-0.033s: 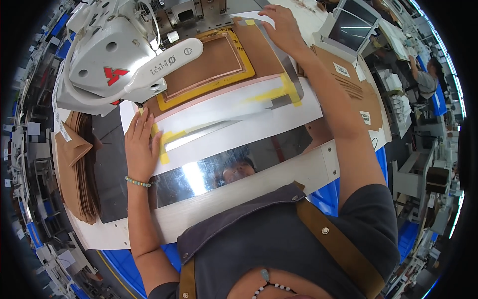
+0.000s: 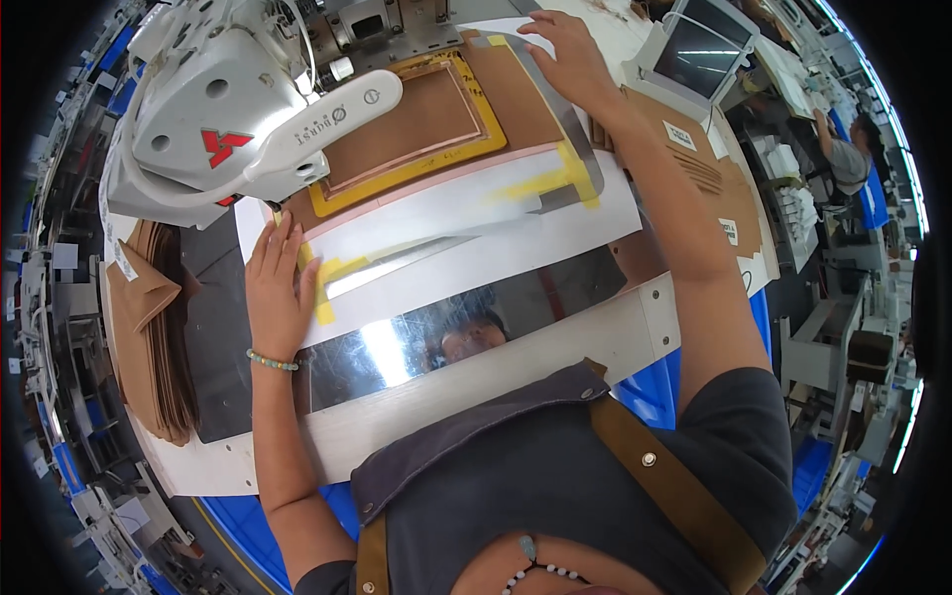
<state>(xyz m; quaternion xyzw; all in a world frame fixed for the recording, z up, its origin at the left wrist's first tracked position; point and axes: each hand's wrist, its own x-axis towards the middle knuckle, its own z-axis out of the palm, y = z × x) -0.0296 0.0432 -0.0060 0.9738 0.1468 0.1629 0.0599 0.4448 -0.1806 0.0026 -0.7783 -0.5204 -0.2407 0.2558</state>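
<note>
A flat white template (image 2: pixel 476 213) with yellow tape strips lies on the machine table. It carries a brown leather panel (image 2: pixel 407 124) inside a yellow frame (image 2: pixel 416 174). My left hand (image 2: pixel 278 288) lies flat, fingers together, on the template's left edge beside a strip of yellow tape. A bead bracelet is on that wrist. My right hand (image 2: pixel 570 59) reaches to the far right corner and grips the template's grey hinged edge there. The white sewing-machine head (image 2: pixel 218 109) hangs over the panel's left side.
A shiny metal plate (image 2: pixel 476 307) fronts the table and mirrors my face. A stack of brown leather pieces (image 2: pixel 149 327) sits at the left. A tilted screen (image 2: pixel 699 55) and brown cardboard pieces (image 2: pixel 714 178) stand at the right. Another person (image 2: pixel 843 149) works at the far right.
</note>
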